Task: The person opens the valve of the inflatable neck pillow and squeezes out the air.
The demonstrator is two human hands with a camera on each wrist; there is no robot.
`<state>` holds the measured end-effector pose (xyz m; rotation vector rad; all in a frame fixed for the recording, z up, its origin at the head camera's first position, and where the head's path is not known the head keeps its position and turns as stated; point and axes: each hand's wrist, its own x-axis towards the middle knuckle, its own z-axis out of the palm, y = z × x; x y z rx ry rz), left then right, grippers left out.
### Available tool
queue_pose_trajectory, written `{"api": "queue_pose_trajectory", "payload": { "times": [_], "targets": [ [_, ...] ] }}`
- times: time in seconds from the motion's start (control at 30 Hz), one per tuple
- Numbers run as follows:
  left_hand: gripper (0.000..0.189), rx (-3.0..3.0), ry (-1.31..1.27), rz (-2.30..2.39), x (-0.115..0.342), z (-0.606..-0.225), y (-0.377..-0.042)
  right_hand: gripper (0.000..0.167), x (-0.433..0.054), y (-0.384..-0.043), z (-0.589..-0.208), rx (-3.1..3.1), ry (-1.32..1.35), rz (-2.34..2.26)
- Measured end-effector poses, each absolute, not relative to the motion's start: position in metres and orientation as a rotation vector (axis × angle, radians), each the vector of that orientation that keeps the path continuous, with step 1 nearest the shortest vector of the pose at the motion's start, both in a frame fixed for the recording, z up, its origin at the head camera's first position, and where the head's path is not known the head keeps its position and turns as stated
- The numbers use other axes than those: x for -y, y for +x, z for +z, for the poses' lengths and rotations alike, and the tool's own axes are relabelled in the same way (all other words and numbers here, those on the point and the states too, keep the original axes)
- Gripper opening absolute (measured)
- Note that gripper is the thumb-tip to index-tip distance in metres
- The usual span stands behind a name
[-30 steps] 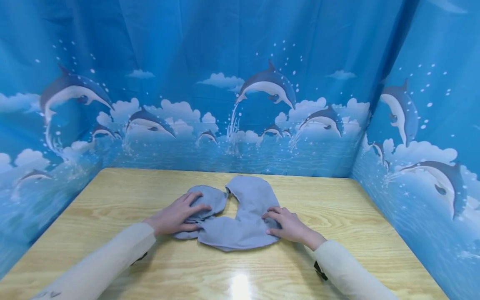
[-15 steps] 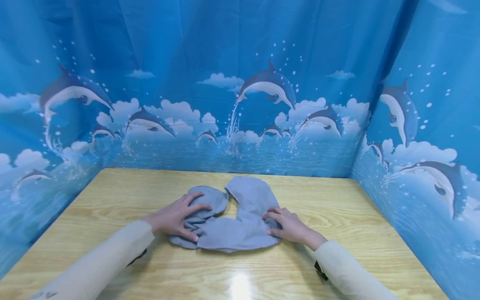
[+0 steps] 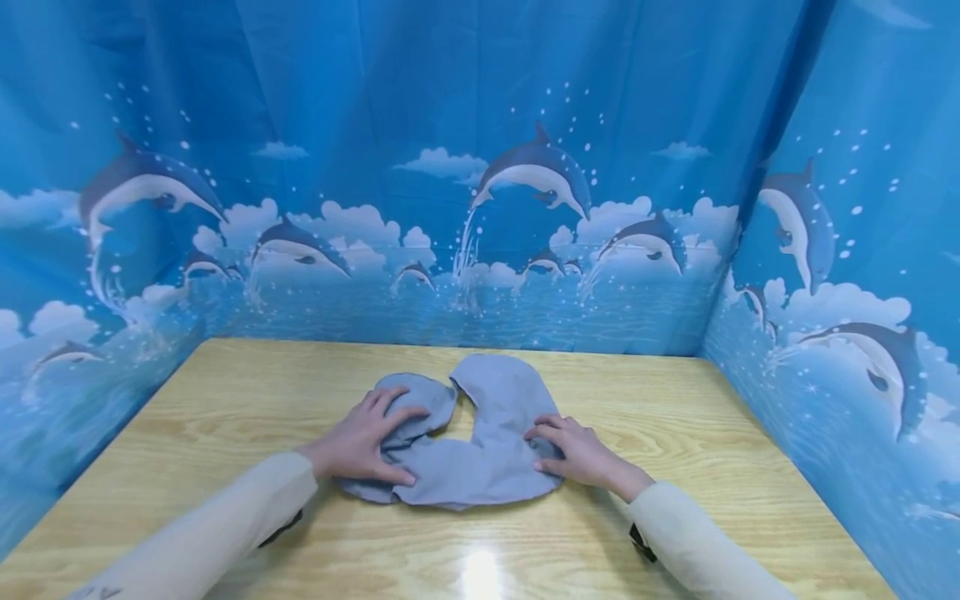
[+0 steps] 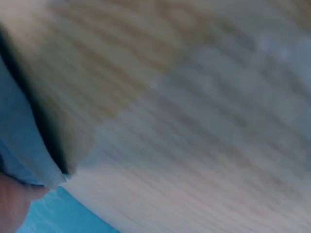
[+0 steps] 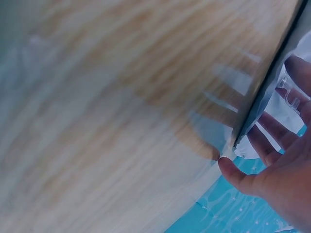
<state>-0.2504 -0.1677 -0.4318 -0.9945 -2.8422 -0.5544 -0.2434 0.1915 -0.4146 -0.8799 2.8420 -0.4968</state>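
Note:
A flat grey U-shaped neck pillow (image 3: 498, 450) lies on the table, its opening toward the upper left and its left arm creased. In the right wrist view a clear plastic valve (image 5: 291, 99) shows on it. My left hand (image 3: 367, 442) rests on the pillow's left part, fingers spread and the thumb reaching toward the middle. At the pillow's right edge my right hand (image 3: 577, 452) touches the cloth with loosely bent fingers, near the valve. The left wrist view catches only the pillow's edge (image 4: 24, 131) and a bit of hand at the lower left.
The wood-grain table (image 3: 675, 417) stretches around the pillow, with a bright glare spot near its front. Blue dolphin-print curtains (image 3: 420, 100) close off the back and both sides.
My left hand has shifted over the creased left part, and its thumb now lies farther down and right. The pillow's lower left edge has spread toward the front. My right hand stays put.

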Motion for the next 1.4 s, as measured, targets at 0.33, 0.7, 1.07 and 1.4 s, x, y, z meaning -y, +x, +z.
{"api": "queue_pose_trajectory", "payload": {
  "times": [0.33,0.7,1.07,1.4],
  "targets": [
    [0.091,2.815,-0.984,-0.491,0.163,-0.436,-0.248,0.034,-0.192,-0.245,-0.417,-2.847,-0.879,-0.489],
    [0.085,2.763,-1.033,-0.393,0.153,-0.435,-0.252,0.036,-0.192,-0.244,-0.418,-2.859,-0.894,-0.496],
    [0.073,2.813,-1.084,-0.351,0.148,-0.435,-0.255,0.036,-0.193,-0.245,-0.418,-2.858,-0.891,-0.502],
    [0.074,2.774,-1.125,-0.313,0.146,-0.436,-0.258,0.036,-0.193,-0.246,-0.418,-2.852,-0.884,-0.503]
  ]
}}
